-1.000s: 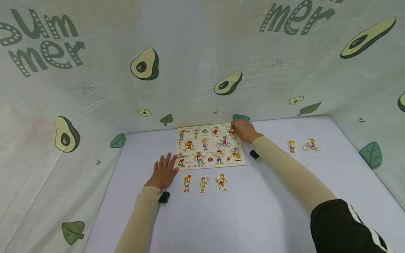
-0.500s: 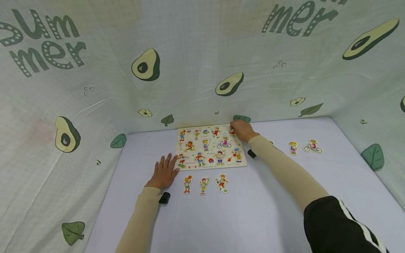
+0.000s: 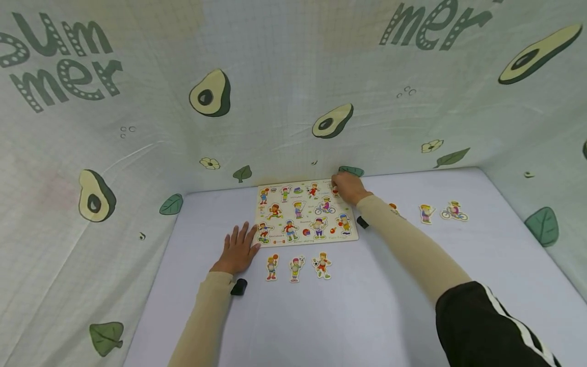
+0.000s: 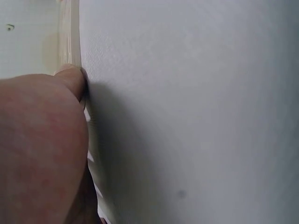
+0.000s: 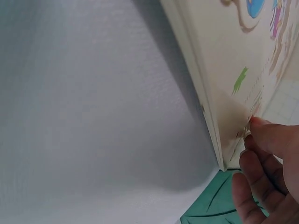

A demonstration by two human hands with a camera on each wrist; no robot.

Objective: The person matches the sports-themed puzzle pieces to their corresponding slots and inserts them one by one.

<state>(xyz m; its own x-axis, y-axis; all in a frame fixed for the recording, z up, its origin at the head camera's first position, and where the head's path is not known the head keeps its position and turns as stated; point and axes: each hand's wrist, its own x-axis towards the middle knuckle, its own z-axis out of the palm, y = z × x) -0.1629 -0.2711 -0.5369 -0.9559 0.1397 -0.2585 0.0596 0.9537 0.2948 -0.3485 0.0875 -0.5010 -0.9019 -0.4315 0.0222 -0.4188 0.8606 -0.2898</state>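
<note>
A wooden puzzle board (image 3: 308,224) with printed figures of children at sports lies at the back of the white table. My left hand (image 3: 236,251) rests with fingers spread at its front left corner; the left wrist view shows the thumb (image 4: 71,80) against the board's edge. At the far right corner, my right hand (image 3: 349,187) pinches a small figure puzzle piece (image 3: 335,192), mostly covered by the fingers. In the right wrist view, thumb and forefinger (image 5: 264,133) meet right at the board's surface, the other fingers curled.
Before the board lie three loose figure pieces: one with a ball (image 3: 271,267), one with a raised arm (image 3: 295,268) and a footballer (image 3: 322,265). To the right are a piece with a stick (image 3: 426,213), a cyclist (image 3: 454,211) and one partly behind the sleeve (image 3: 394,207).
My right hand has shifted slightly left at the board's corner and covers more of the piece. A loose piece now shows past the right sleeve. The left hand stays put.
</note>
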